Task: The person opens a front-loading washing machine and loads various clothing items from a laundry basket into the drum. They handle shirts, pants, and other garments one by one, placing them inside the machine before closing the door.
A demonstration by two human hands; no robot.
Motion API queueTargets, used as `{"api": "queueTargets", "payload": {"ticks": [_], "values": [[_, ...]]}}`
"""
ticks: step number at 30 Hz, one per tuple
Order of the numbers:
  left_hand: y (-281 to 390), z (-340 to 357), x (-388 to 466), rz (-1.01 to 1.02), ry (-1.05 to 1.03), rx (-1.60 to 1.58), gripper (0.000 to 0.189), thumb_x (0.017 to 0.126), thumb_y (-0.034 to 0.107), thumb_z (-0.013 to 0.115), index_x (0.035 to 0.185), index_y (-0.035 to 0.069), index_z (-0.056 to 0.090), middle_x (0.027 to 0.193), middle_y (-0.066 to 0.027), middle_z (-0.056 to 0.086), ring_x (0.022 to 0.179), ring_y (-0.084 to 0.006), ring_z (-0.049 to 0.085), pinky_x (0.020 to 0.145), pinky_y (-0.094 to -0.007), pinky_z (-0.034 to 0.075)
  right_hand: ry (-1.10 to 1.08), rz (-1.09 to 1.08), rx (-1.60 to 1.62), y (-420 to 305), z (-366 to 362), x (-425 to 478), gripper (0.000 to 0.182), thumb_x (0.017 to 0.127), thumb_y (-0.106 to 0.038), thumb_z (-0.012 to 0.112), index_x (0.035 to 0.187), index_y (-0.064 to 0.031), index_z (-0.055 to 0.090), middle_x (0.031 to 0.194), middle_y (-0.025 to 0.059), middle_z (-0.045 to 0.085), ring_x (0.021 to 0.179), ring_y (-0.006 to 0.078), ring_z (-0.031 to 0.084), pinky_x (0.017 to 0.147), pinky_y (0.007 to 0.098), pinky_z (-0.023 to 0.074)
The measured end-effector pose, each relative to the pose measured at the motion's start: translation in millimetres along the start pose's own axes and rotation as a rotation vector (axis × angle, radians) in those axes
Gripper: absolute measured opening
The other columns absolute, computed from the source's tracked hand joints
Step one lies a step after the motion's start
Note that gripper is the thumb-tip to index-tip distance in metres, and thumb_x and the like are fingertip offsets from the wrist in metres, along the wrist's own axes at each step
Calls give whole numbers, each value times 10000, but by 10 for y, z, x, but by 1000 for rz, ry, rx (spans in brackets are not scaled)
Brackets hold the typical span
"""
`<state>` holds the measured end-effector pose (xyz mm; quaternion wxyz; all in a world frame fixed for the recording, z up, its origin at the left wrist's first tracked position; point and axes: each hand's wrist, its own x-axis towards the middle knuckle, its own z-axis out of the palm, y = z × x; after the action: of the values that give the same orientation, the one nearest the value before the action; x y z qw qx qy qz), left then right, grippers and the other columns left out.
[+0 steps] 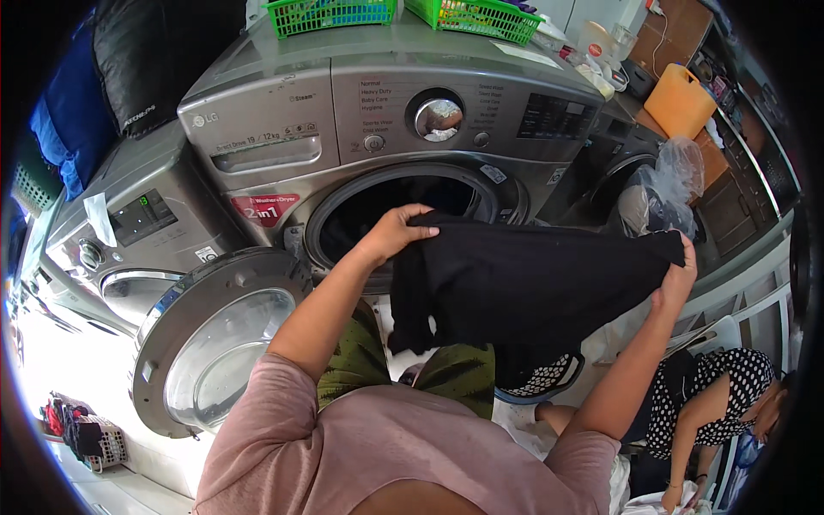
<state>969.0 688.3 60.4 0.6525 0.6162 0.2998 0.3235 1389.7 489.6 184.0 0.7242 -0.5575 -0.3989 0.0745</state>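
A black cloth garment (pixel 515 283) is stretched out in front of me, held by both hands. My left hand (pixel 402 232) pinches its upper left corner between thumb and fingers, in front of the drum opening. At the far right end, my right hand (pixel 679 273) grips another corner. The garment's lower left part hangs down in folds. Behind it stands a grey LG front-load washer-dryer (pixel 380 77), and the cloth covers part of its dark drum opening (pixel 399 193). Its round glass door (pixel 222 351) is swung wide to the left.
Below the garment, a laundry basket (pixel 547 380) with black cloth sits on the floor. A second washer (pixel 148 225) stands left. At the lower right, a person in a polka-dot top (pixel 714 399) handles white cloth. Green plastic baskets (pixel 331 19) stand on the machine.
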Motion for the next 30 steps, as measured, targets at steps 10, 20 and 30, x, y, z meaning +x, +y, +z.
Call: {"api": "queueTargets", "payload": {"ticks": [10, 20, 30], "values": [[508, -58, -24, 358, 148, 82, 239, 858, 163, 608, 1029, 0, 646, 1137, -72, 584, 1082, -167, 511, 975, -289, 353, 128, -122, 156, -452, -148, 272, 284, 883, 3, 462, 1140, -59, 564, 1035, 80, 599, 937, 190, 601, 826, 307, 506], [188, 936, 180, 278, 43, -387, 302, 918, 237, 511, 1099, 14, 602, 1010, -60, 631, 950, -144, 574, 904, -301, 428, 23, -45, 183, -1132, -296, 633, 323, 888, -31, 419, 1194, -63, 519, 1116, 99, 579, 998, 221, 579, 861, 318, 484], [-1192, 704, 416, -38, -709, 827, 754, 832, 531, 519, 1420, 140, 252, 1444, -225, 215, 1351, -366, 174, 1096, -427, 180, -1050, 159, -895, 747, -2, -745, 706, 673, -218, 743, 1275, -6, 440, 1312, 175, 445, 1232, 308, 406, 1037, 388, 305]]}}
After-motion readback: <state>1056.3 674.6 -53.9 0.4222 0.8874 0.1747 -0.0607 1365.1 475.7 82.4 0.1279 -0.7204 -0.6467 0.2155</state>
